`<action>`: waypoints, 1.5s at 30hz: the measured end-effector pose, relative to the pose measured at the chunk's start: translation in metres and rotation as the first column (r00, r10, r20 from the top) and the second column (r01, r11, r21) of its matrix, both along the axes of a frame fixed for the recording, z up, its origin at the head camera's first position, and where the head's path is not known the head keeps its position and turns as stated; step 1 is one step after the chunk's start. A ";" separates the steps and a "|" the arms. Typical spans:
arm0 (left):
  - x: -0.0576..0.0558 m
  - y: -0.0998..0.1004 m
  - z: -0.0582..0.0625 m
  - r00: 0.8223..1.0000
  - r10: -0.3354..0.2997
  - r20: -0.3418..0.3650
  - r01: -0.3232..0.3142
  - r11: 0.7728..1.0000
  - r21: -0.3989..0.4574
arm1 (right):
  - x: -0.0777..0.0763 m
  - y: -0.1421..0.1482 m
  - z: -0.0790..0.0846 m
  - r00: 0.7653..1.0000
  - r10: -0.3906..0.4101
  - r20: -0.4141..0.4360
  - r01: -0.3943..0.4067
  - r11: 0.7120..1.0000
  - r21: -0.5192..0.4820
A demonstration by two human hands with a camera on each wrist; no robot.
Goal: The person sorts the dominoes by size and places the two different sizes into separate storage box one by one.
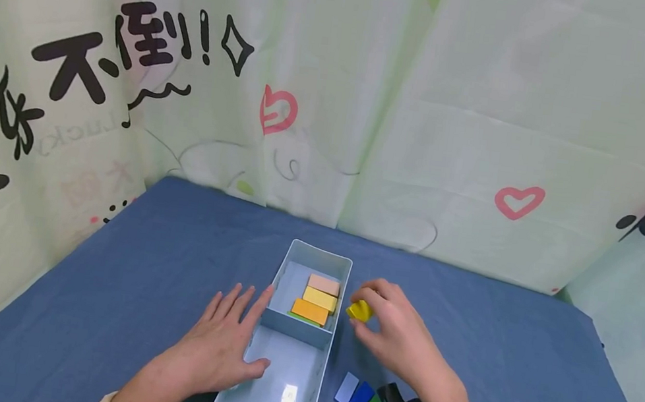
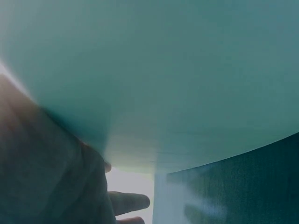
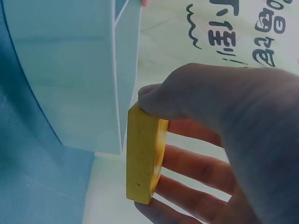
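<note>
Across the pale green-white fabric curtain (image 1: 458,110), large black brush-style Chinese lettering can be partly read: the character 不 (image 1: 73,63), then 倒 (image 1: 150,39), followed by an exclamation mark (image 1: 204,35) and a black outlined four-pointed star (image 1: 237,47). Beneath the lettering runs a black wavy line (image 1: 161,93). Lower on the same cloth, faint mirror-reversed letters seem to spell "Lucky" (image 1: 84,131). Two pink outlined hearts are printed there too, one near the middle (image 1: 277,111), one farther right (image 1: 518,202). The right wrist view shows 倒 again, turned at an angle. Other black characters are cut off or illegible.
</note>
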State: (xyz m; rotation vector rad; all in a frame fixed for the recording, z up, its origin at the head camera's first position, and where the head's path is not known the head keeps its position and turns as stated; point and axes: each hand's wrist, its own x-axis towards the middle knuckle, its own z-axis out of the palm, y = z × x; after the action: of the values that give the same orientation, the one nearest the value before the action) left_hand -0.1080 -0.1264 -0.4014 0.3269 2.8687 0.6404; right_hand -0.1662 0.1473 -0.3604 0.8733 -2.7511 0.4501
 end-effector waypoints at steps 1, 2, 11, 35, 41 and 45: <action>0.000 0.000 0.000 1.000 0.000 0.002 0.000 1.000 -0.001 | 0.000 -0.001 0.001 1.000 0.003 -0.001 -0.003 1.000 0.000; 0.000 0.000 0.000 1.000 0.000 0.001 0.000 1.000 -0.001 | -0.001 -0.002 0.001 1.000 0.005 -0.002 -0.005 1.000 -0.001; 0.000 -0.001 0.000 1.000 -0.004 -0.007 0.004 1.000 -0.001 | -0.007 -0.013 0.007 0.999 0.052 -0.015 -0.052 0.999 -0.015; -0.001 -0.002 -0.001 0.999 -0.017 -0.035 0.016 1.000 -0.025 | -0.028 -0.065 -0.002 0.971 0.161 0.177 -0.158 0.987 -0.035; -0.001 -0.003 -0.002 0.999 -0.022 -0.028 0.022 1.000 -0.013 | -0.036 -0.075 -0.010 0.945 0.217 0.246 -0.219 0.975 -0.019; 0.000 -0.002 -0.003 1.000 -0.017 -0.022 0.017 1.000 -0.014 | -0.040 -0.076 -0.014 0.935 0.239 0.262 -0.253 0.967 0.023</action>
State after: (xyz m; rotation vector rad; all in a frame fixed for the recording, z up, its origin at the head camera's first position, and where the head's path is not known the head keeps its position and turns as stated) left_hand -0.1085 -0.1282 -0.4040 0.3587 2.8872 0.6168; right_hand -0.2058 0.0709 -0.3745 1.2663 -2.9091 0.5685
